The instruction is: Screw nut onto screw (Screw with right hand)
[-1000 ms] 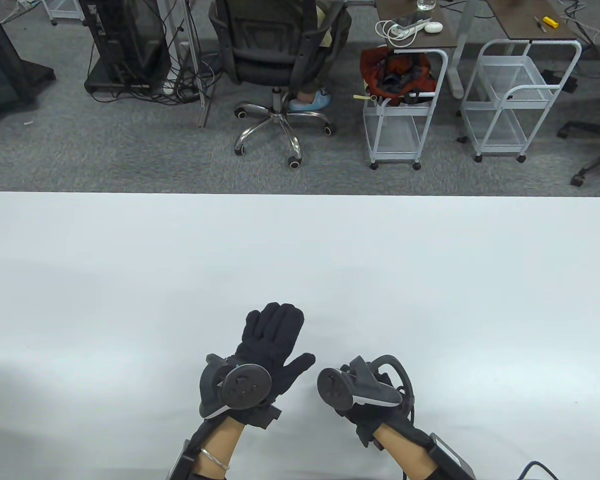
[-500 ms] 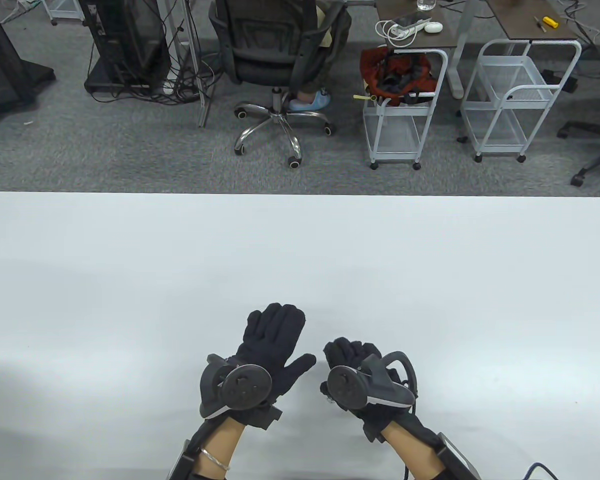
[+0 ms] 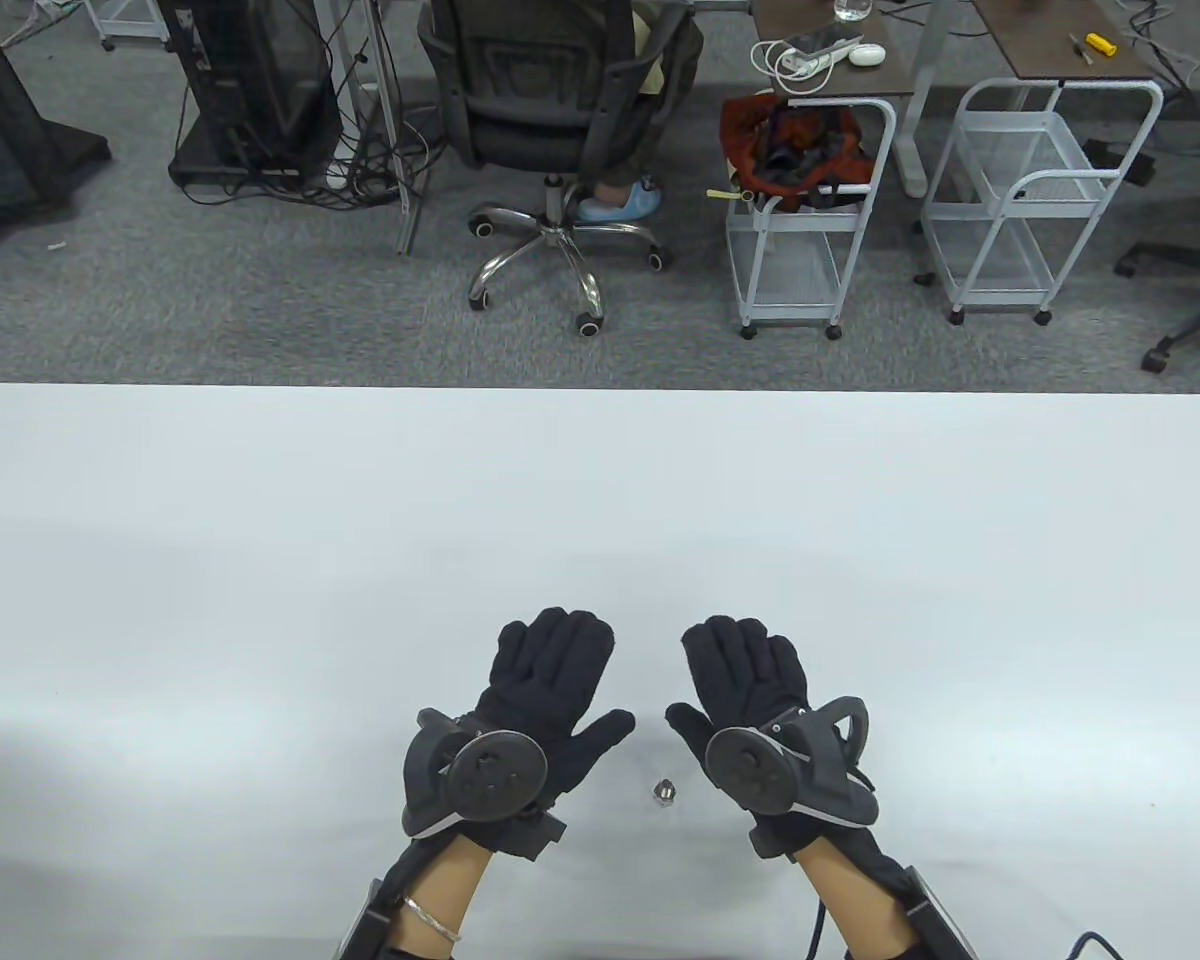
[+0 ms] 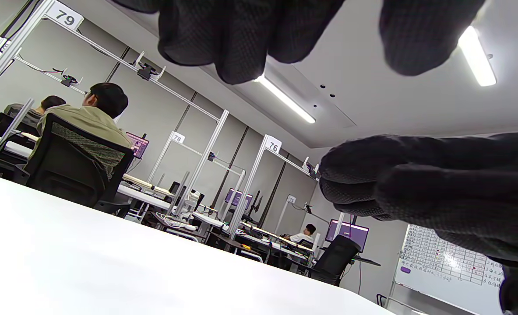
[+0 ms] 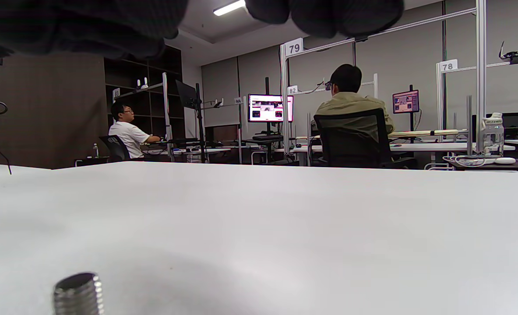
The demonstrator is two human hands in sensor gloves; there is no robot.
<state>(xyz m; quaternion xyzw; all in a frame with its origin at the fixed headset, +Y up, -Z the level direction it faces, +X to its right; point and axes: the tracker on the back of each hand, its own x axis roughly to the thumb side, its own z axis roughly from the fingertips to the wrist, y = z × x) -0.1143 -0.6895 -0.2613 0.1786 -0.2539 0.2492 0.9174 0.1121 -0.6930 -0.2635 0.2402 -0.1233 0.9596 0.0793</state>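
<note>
A small metal screw with a nut on it (image 3: 665,792) stands on the white table (image 3: 260,560) between my two hands, near the front edge. Its threaded end (image 5: 78,294) shows at the bottom left of the right wrist view. My left hand (image 3: 550,675) lies flat and open on the table, left of the screw, holding nothing. My right hand (image 3: 745,670) lies flat and open to the right of the screw, holding nothing. Neither hand touches the screw.
The table's far edge (image 3: 600,390) runs across the middle of the table view. Beyond it on the floor are an office chair (image 3: 550,110) and two white wire carts (image 3: 810,200).
My right hand has let go of the screw, moved right and forward, and spread flat on the table. The screw now stands uncovered. My left hand has not moved.
</note>
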